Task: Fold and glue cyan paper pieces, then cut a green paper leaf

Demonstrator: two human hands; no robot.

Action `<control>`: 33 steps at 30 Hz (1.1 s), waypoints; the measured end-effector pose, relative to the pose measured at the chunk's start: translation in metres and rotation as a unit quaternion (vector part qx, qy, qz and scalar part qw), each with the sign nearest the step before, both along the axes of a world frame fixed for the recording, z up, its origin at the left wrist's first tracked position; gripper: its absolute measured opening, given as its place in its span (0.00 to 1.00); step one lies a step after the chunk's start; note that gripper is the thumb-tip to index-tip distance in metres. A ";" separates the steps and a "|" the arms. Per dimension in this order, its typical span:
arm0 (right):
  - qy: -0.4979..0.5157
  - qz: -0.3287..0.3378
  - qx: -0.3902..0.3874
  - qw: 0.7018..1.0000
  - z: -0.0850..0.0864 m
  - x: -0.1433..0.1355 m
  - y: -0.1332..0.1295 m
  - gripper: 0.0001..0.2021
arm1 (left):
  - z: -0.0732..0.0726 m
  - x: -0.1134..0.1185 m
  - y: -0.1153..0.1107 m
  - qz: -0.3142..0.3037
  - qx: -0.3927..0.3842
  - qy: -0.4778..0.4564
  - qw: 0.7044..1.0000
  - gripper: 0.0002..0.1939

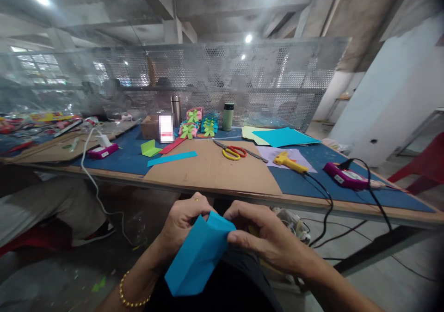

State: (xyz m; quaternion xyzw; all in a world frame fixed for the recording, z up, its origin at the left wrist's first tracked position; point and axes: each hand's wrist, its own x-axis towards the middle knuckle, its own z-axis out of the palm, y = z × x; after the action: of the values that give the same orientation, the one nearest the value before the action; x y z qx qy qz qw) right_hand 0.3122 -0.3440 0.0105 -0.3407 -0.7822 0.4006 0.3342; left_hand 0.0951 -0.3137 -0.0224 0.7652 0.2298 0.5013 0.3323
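Note:
A folded piece of blue paper is held above my lap, in front of the table's edge. My left hand grips its upper left side, and part of those fingers is hidden behind the paper. At its upper right corner my right hand pinches it, thumb in front and fingers behind. On the table beyond lies a brown cardboard sheet with scissors with red and yellow handles on it. A blue paper strip lies across the cardboard's left edge.
A yellow glue gun rests on lilac paper, its cord hanging off the table. Purple power strips sit near both ends. Blue sheets, a green folded paper, decorated paper pieces, and bottles stand farther back. A person sits at left.

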 end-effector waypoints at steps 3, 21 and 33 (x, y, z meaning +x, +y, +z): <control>0.079 0.020 -0.097 0.992 -0.009 -0.001 0.009 0.14 | 0.002 0.002 0.002 0.005 -0.020 0.016 1.000 0.10; 0.010 -0.161 0.130 0.978 -0.026 0.006 0.021 0.19 | 0.004 -0.004 0.022 0.033 -0.218 0.000 0.975 0.09; -0.105 -0.238 0.451 0.854 -0.062 -0.022 0.040 0.30 | 0.010 0.035 0.052 0.109 -0.270 -0.142 0.946 0.09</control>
State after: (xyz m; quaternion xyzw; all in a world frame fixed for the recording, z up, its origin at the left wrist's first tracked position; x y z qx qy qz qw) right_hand 0.2906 -0.3041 -0.0511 -0.3689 -0.8023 -0.1258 0.4522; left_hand 0.1305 -0.2620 -0.0129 0.5381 0.3890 0.5565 0.4994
